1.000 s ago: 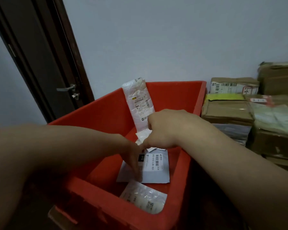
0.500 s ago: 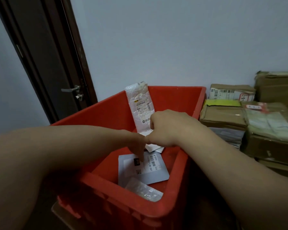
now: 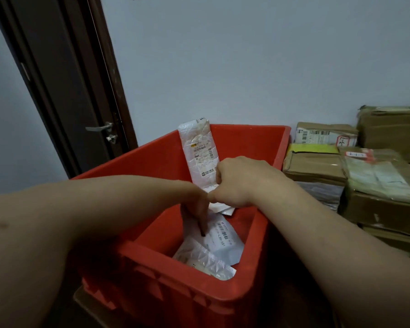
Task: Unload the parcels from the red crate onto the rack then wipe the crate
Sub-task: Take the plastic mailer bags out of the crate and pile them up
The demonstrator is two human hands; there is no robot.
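Red crate (image 3: 234, 147): right hand (image 3: 237, 183) grips long parcel (image 3: 200, 152); left hand (image 3: 197, 209) reaches inside, grip unclear.

Two bare arms showed, one on each side. No sleeves covered them as far up as could be seen. The left arm (image 3: 85, 216) looked wide and round near the camera, and it had one small dark spot on it. The left hand (image 3: 197, 209) and the right hand (image 3: 237, 183) wore no gloves, rings or watch that could be seen.
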